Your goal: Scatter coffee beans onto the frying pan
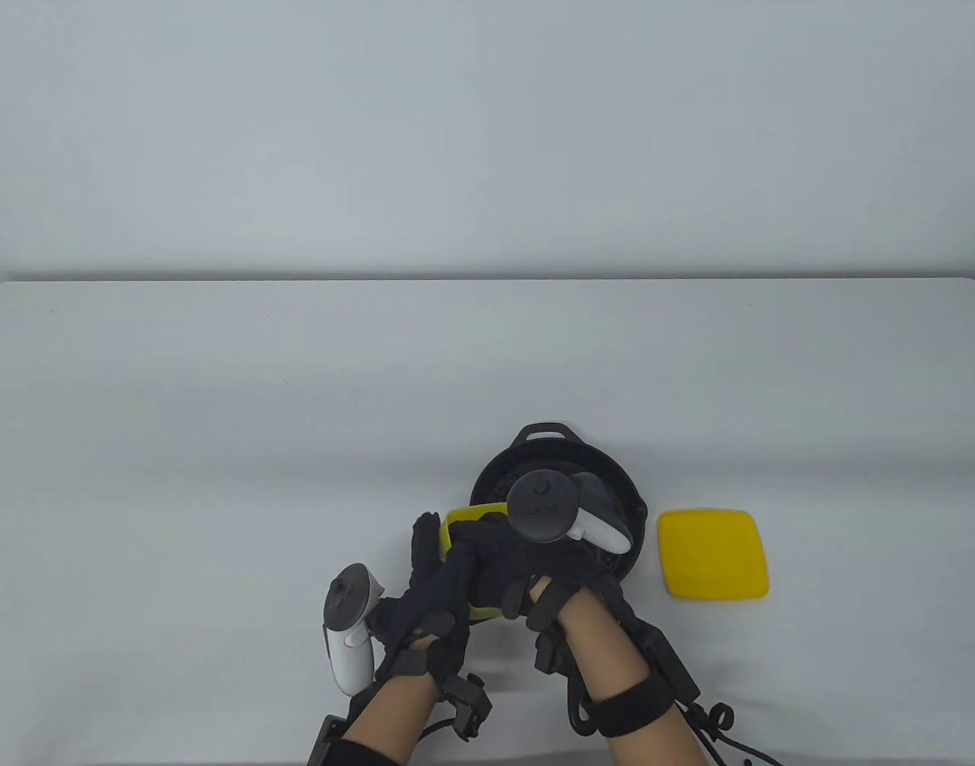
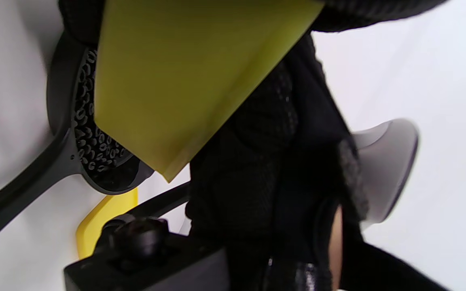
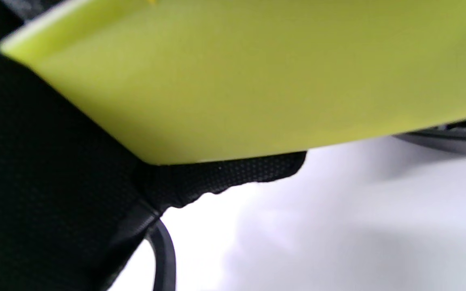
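Both gloved hands close on one yellow, square-sided plastic container (image 1: 465, 533): the right hand (image 1: 510, 568) wraps over its right side with fingers curled around the wall, and the left hand (image 1: 433, 586) grips it from the left, fingers (image 1: 425, 536) spread up along its near-left side. Each grip is a firm hold on the container, which is raised off the bench and tipped toward the black round frying pan (image 1: 558, 459) just to its far right, its far edge overlapping the pan's near-left rim. The forearms come in from the near edge, angled toward each other, each wrist carrying black straps and cabling; the right hand's dark-and-white tracker (image 1: 563, 511) hangs over the pan, while the left hand's tracker (image 1: 348, 626) sits out to the left. In the left wrist view the container's smooth, matte underside (image 2: 184, 76) covers part of the pan (image 2: 61, 101), and small dark coffee beans (image 2: 91, 141) lie packed over the pan's floor beside its long black handle (image 2: 18, 194). The pan has a small loop handle (image 1: 545, 432) at its far side. A yellow, rounded-square plastic lid (image 1: 712, 554) lies flat on the pale white bench (image 1: 216, 399), just right of the pan.
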### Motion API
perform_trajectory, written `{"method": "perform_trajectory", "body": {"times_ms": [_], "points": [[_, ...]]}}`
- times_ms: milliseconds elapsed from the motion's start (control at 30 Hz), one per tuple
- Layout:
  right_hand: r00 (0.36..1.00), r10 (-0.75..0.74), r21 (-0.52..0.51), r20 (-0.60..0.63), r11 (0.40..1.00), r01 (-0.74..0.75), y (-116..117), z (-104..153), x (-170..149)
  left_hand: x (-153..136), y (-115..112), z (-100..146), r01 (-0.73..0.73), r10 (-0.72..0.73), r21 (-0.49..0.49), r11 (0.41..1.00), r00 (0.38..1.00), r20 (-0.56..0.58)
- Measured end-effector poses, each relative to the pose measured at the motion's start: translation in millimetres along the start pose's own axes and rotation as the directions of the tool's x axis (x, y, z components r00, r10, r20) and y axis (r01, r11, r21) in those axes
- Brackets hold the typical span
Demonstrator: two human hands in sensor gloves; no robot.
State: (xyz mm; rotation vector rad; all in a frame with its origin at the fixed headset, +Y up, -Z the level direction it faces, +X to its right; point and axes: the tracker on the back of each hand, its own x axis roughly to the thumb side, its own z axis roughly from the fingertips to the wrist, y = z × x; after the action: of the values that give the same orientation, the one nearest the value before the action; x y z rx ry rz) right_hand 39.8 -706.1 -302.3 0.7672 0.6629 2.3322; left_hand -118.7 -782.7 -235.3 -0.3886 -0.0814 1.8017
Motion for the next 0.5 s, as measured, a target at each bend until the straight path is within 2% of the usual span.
{"method": "perform_trajectory", "body": {"times_ms": [233, 500], "points": [[0.999, -0.027, -0.049, -0.032, 0.998, 0.025, 5.1, -2.8, -3.2, -6.5, 3.1, -1.1, -0.012, 0.012, 0.0, 1.0, 0.999, -0.031], [0.987, -0.158, -0.211, -0.023, 0.966, 0.149, -3.0, 4.3, -11.6, -12.7, 5.0, -3.9, -0.096, 0.096, -0.006, 0.995, 0.994, -0.056]]}}
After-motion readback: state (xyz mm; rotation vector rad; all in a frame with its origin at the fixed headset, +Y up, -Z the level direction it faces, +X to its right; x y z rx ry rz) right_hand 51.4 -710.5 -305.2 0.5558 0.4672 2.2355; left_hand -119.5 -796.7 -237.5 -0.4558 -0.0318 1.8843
